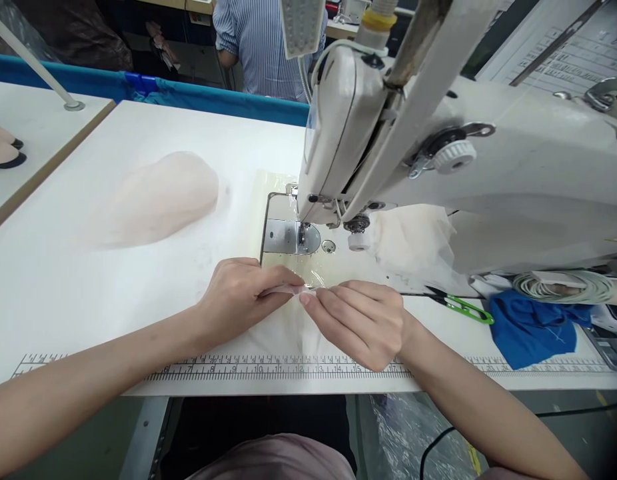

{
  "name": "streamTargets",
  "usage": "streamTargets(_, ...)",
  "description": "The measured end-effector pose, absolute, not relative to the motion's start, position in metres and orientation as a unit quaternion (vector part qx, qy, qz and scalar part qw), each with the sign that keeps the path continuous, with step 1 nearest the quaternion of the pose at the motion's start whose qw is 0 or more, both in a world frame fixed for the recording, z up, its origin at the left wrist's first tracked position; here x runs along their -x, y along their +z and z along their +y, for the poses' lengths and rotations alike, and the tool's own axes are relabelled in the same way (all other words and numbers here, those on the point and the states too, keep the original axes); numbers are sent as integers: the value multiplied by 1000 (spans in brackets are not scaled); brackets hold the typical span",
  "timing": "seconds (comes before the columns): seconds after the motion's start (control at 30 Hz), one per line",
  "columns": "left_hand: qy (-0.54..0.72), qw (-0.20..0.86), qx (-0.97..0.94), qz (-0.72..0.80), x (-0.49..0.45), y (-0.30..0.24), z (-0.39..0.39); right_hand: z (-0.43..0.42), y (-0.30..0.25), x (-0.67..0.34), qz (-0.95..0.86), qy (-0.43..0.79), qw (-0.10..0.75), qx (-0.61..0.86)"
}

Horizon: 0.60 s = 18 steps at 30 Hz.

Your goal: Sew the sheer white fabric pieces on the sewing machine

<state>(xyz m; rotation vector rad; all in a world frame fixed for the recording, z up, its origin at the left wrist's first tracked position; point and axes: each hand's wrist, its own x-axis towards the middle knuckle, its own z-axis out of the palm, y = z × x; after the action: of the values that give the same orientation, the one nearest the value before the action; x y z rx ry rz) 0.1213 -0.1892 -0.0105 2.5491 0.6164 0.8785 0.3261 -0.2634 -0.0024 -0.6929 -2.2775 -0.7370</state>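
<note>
My left hand (243,293) and my right hand (361,320) meet in front of the sewing machine (348,133), both with fingers pinched. Between them they hold a thin strip of pale, sheer fabric (288,289), its folded edge running from one set of fingertips to the other. Just beyond the hands lie the metal needle plate (283,237) and the presser foot (303,233), with no cloth seen under the foot. A sheer beige fabric piece (171,193) rests flat on the white table to the left. More pale fabric (413,237) sits under the machine arm.
Green-handled thread snips (463,308), a blue cloth (531,330) and a coil of pale cord (563,287) lie at the right. A printed ruler (258,368) runs along the table's front edge. Behind the blue fabric border (213,103) is a person in a striped shirt (268,50).
</note>
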Motion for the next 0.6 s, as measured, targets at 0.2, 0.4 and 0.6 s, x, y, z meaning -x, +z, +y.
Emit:
streamTargets(0.2, 184, 184, -909, 324, -125, -20, -188, -257, -19, -322, -811, -29, 339, 476)
streamTargets(0.4, 209, 57, -926, 308, -129, -22, -186, -241, -28, -322, -715, 116, 321, 611)
streamTargets(0.6, 259, -143, -940, 170, -127, -22, -192, -235, -27, -325, -672, 148, 309, 656)
